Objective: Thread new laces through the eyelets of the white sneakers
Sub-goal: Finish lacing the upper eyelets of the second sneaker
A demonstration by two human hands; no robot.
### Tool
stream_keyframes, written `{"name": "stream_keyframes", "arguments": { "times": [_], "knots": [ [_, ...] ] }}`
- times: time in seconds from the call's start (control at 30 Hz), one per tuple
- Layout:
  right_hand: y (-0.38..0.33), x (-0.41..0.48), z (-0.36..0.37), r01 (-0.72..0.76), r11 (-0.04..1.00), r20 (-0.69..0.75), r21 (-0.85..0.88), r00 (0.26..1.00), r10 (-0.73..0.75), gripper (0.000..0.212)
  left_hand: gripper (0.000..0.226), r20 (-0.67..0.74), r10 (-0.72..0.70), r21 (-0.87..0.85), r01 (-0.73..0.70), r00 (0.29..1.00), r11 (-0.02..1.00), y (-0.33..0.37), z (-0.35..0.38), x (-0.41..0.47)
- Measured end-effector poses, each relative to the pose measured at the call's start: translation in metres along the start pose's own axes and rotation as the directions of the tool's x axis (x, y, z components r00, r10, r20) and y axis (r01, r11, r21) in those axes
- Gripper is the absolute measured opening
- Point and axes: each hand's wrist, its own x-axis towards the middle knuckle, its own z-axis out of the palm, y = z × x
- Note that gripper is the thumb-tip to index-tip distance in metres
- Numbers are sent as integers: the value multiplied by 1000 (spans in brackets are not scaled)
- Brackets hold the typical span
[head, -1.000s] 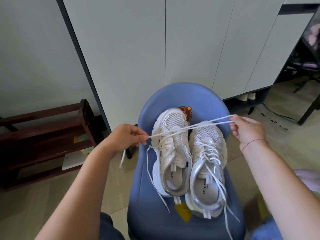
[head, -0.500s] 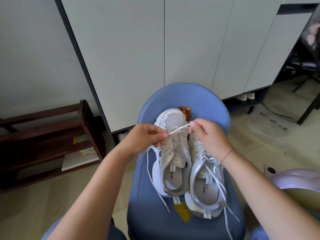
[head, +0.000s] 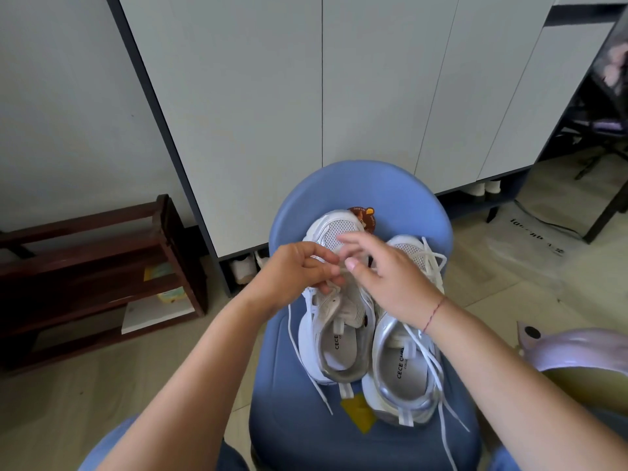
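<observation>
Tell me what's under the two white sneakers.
The white sneakers sit on a blue chair seat. A yellow patch shows between the heels; how far it runs beneath the soles is hidden.

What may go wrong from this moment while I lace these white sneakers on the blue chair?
The left hand pinches the white flat lace over the left white mesh sneaker. The right hand is motion-blurred and its hold unclear, so the lace might slip free. The lace's loose tail lies across the blue round-backed chair beside the forearm; an arm might snag it and unthread it. That sneaker sits unsecured, so a hard tug might slide it.
</observation>
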Motion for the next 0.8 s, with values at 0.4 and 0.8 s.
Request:
{"name": "stream_keyframes", "arguments": {
  "times": [0.4,0.8],
  "knots": [
    [14,9,11,-34,999,-90,14,995,35,19,12,-153,66,-60,-76,986,995,5,-8,0],
    [16,17,21,5,945,-19,-327,1000,-12,14,4,-219,40,-75,-58,975,995,0,-29,-6]
  ]
}}
